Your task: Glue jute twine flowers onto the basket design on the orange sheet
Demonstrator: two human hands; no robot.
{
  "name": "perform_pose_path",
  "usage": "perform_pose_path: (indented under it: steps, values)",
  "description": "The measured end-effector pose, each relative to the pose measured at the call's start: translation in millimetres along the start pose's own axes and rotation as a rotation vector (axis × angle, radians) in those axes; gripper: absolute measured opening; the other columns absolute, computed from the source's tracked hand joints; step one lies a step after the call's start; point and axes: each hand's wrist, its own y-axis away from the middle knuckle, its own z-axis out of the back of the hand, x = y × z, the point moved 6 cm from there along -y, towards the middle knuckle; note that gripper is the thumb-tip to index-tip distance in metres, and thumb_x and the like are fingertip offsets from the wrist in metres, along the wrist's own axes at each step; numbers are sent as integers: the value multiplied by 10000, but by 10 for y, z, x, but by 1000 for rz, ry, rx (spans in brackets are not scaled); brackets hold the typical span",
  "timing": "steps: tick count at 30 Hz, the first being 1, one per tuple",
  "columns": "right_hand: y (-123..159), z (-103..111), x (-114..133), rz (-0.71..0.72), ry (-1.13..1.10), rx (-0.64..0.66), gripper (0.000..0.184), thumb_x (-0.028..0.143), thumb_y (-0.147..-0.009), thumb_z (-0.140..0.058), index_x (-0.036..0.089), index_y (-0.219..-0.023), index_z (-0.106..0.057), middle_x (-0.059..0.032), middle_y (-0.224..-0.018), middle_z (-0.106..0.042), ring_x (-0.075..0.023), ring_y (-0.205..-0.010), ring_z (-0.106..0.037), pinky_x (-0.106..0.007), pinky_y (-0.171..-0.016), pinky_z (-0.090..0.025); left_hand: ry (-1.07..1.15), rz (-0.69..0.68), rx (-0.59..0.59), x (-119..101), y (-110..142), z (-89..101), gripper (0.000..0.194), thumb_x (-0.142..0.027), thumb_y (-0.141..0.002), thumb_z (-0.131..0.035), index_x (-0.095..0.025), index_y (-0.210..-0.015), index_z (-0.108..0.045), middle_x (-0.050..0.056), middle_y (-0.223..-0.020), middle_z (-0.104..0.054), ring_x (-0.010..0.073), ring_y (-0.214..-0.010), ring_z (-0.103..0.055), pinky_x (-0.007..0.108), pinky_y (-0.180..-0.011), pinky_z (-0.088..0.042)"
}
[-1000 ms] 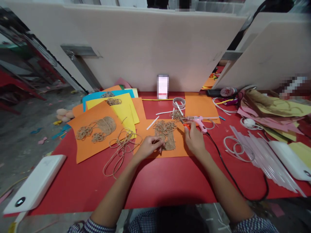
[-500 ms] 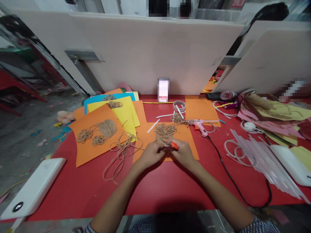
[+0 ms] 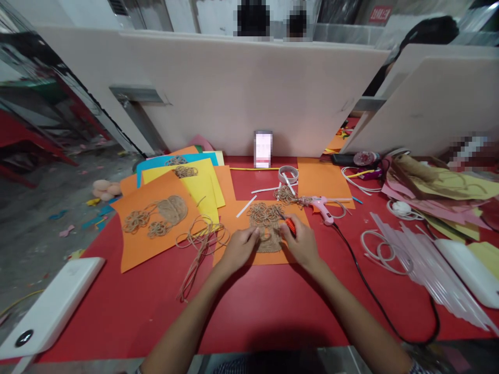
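Note:
A flat jute-twine piece (image 3: 268,244), with looped flower shapes along its upper part, lies on an orange sheet (image 3: 234,208). At its left edge is my left hand (image 3: 239,246), thumb and forefinger pressed together; what they pinch, if anything, is hidden. My right hand (image 3: 302,241), over the right edge, grips an orange-handled tool (image 3: 289,226) whose thin dark tip points up and left at the loops. Loose jute twine (image 3: 200,244) trails on the table left of my left hand. Beyond the sheet sits a small bundle of twine (image 3: 286,194).
A pink glue gun (image 3: 323,208) with a black cord lies at right, near clear plastic sticks (image 3: 424,265). Left are twine shapes on coloured sheets (image 3: 156,254) and a white device (image 3: 58,301). A phone (image 3: 263,149) leans on the white partition (image 3: 241,88).
My hands have moved apart, uncovering the lower part of the twine piece. The tool has swung from pointing left to pointing up. The loose twine at left has shifted and drawn narrower.

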Motion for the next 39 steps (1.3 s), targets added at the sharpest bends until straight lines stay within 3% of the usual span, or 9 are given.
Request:
perform_pose_path:
  steps: [4,9,13,19,26,31,35,39]
  values:
    - [12,5,33,68,315,92,380,478,-1000,-382,197,-901,-617,-61,-823,-702,-193,-720,-621,-266,-620,-303,-52,35,-120,38,-8,68,461,-479,-1002,-309,-194,-668,-447,-13,-606,-476,139,-595,-449,258,-595,-283]
    - [27,-55,81,47,583,165,355,494,-998,-393,206,-938,-592,-68,-865,-717,-193,-693,-624,-285,-578,-230,-201,37,-187,26,5,100,436,-428,-1011,-315,-196,-677,-472,-6,-597,-503,140,-570,-466,258,-591,-274]
    - [12,-32,86,15,615,155,398,493,-1024,-313,200,-957,-575,-69,-871,-717,-200,-704,-636,-295,-579,-229,-270,28,-176,10,9,84,420,-416,-1015,-320,-200,-698,-492,1,-598,-522,148,-571,-483,263,-603,-282]
    - [43,-92,123,92,577,225,368,496,-1018,-348,219,-976,-587,-47,-926,-721,-199,-770,-652,-285,-610,-273,-206,39,-179,28,11,75,447,-432,-1018,-309,-199,-695,-511,12,-614,-567,151,-593,-541,256,-612,-312]
    - [14,-25,5,-75,644,185,467,541,-1015,-298,199,-951,-610,-91,-876,-726,-217,-716,-654,-283,-599,-282,-251,21,-147,19,1,38,435,-427,-1013,-319,-200,-718,-546,22,-641,-611,154,-606,-563,252,-626,-334]
    - [-22,59,-5,-60,406,97,426,500,-1006,-355,189,-979,-645,-82,-856,-717,-208,-732,-637,-285,-618,-326,-209,17,-150,9,6,47,454,-442,-1014,-310,-196,-733,-567,34,-666,-639,165,-649,-595,255,-659,-364]
    - [-21,-57,-58,-91,-91,91,401,550,-896,-555,187,-998,-692,-14,-738,-669,-168,-667,-587,-263,-627,-386,-100,-56,-86,-84,29,-4,462,-467,-1013,-327,-185,-760,-591,24,-684,-641,158,-647,-583,252,-660,-379]
    - [-12,-220,-136,-167,-481,118,372,532,-834,-637,165,-856,-690,17,-658,-595,-132,-592,-516,-247,-580,-400,-47,-132,-1,-175,51,-55,478,-475,-1015,-337,-173,-773,-618,17,-695,-637,145,-638,-557,246,-655,-386]
